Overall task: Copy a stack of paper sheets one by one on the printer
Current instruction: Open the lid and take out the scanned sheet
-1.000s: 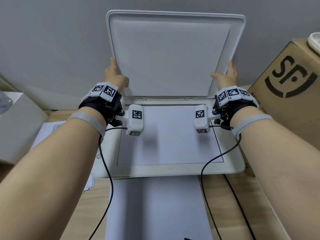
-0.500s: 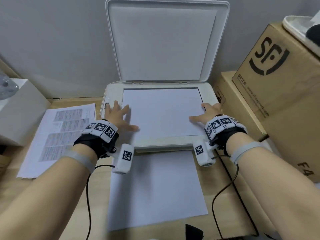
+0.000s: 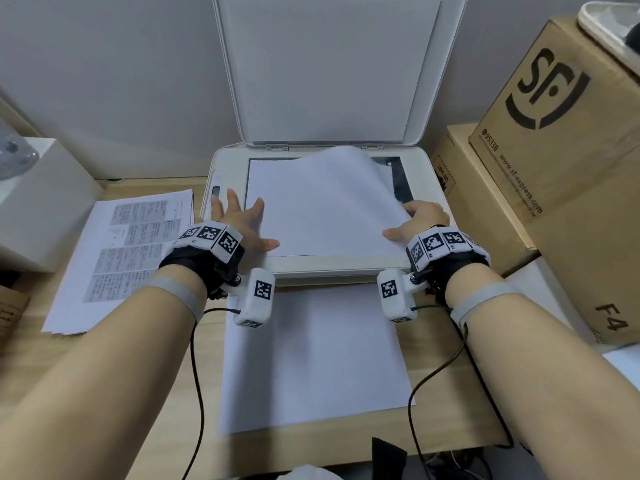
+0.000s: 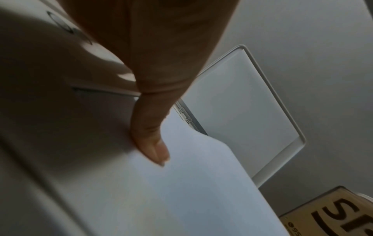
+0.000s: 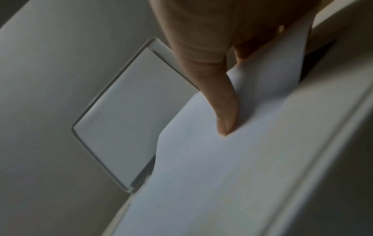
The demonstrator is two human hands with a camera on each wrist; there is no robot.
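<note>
The white printer (image 3: 420,161) stands against the wall with its scanner lid (image 3: 329,69) raised upright. A white sheet (image 3: 322,202) lies on the glass, its right side lifted so that dark glass (image 3: 400,181) shows beneath. My right hand (image 3: 420,220) pinches the sheet's right edge, thumb on top (image 5: 224,111), fingers under. My left hand (image 3: 239,220) lies flat with spread fingers on the sheet's left edge, thumb (image 4: 153,148) pressing the paper. A printed stack (image 3: 121,258) lies left of the printer. A blank sheet (image 3: 311,355) lies on the desk in front.
Brown cardboard boxes (image 3: 554,150) stand close to the printer's right side. A white box (image 3: 38,202) sits at the far left. Black cables (image 3: 195,393) hang from both wrists over the wooden desk (image 3: 114,393).
Both hands left the raised lid and came down onto the sheet on the glass. Since then the right hand has pinched the sheet's right edge and lifted it, baring glass.
</note>
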